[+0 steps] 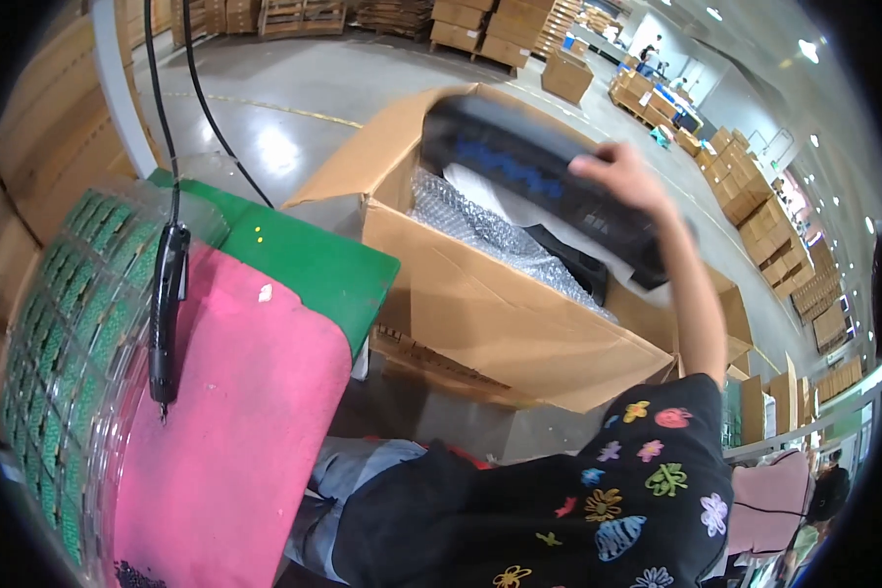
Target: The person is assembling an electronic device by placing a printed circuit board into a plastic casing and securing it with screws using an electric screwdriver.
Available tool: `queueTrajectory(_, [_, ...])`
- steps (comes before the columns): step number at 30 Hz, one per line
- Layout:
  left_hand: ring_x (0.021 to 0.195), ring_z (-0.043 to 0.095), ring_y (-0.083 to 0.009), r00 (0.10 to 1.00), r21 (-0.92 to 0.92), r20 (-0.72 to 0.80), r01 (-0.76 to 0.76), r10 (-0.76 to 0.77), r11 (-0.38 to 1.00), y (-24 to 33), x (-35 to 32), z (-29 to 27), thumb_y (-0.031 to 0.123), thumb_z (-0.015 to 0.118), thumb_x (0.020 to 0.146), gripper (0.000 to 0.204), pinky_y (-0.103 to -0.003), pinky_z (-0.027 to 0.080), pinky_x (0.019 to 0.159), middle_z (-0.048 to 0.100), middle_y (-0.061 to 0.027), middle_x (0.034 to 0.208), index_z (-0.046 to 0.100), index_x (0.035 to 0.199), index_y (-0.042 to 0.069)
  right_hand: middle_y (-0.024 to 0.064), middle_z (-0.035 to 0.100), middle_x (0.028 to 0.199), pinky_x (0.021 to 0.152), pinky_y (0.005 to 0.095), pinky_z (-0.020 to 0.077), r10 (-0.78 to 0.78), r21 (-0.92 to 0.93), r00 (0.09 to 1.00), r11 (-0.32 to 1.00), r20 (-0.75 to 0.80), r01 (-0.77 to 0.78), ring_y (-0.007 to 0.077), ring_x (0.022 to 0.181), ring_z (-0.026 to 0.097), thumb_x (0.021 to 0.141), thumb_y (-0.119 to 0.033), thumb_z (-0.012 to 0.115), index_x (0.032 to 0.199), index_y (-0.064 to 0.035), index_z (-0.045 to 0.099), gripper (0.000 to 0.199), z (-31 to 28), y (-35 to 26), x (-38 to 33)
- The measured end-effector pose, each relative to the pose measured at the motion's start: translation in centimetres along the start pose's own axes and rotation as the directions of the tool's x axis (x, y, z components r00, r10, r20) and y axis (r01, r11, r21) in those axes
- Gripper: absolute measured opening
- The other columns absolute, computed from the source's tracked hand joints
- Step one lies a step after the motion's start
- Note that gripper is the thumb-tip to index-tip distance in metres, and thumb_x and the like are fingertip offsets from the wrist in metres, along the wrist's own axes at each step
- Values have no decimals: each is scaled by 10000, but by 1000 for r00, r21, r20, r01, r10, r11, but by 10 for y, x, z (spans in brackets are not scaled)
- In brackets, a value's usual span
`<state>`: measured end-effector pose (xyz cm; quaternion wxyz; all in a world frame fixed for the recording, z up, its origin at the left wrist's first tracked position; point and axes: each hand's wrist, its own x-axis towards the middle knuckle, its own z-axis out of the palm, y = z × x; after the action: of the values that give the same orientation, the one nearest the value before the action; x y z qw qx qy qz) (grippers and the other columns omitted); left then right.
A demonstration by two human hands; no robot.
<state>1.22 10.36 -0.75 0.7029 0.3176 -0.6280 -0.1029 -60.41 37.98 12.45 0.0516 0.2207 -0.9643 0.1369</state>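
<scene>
My right hand (625, 178) is closed on the edge of a long black casing (519, 167) with a blue pattern along its side, blurred by motion. The casing is held over an open cardboard carton (519, 323), across its far side. Inside the carton lie bubble wrap (485, 235), a white sheet (472, 188) and another black piece (570, 257), partly hidden beneath the casing and wrap. My left hand does not show.
To the left, a bench has a pink mat (235, 412) over a green surface (314, 260). A black electric screwdriver (170, 304) hangs by a cable above it, beside clear trays of green circuit boards (78, 343). A person in pink (769, 500) is at lower right. Stacked cartons (769, 230) stand beyond.
</scene>
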Motion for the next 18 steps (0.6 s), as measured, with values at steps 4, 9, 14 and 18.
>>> queueTrajectory(4, [676, 576, -244, 983, -322, 184, 46, 15, 946, 43, -32, 61, 159, 660, 755, 224, -357, 472, 635, 608, -140, 814, 589, 860, -26, 16, 609, 872, 683, 254, 436, -166, 302, 929, 914, -330, 271, 76, 778, 529, 915, -538, 605, 1010, 38, 613, 584, -79, -77, -21])
queueTrajectory(9, [1097, 583, -372, 656, -576, 667, 154, 353, 803, 81, -60, 160, 101, 858, 662, 626, -452, 485, 910, 606, -191, 1218, 553, 1203, 19, 1, 644, 849, 678, 217, 445, -214, 740, 931, 565, -296, 365, 34, 725, 554, 982, -497, 513, 1038, -12, 642, 505, -94, -137, -54])
queueTrajectory(14, [1348, 360, -472, 550, -611, 784, 602, 287, 515, 103, -78, 183, 216, 881, 640, 1095, -502, 334, 1101, 332, -342, 1447, 221, 1471, -55, 19, 625, 769, 567, 210, 514, -212, 884, 973, 431, -94, 179, 76, 621, 624, 983, -361, 550, 961, -43, 591, 321, -47, -243, -104])
queueTrajectory(18, [1333, 414, -407, 514, -557, 799, 435, 313, 708, 71, -90, 130, 299, 807, 706, 1002, -468, 355, 1089, 392, -314, 1424, 257, 1447, -93, 109, 627, 1002, 699, 296, 554, -626, 991, 772, 126, 110, -38, 190, 931, 638, 936, -274, 623, 1113, -28, 579, 306, 11, -253, -86])
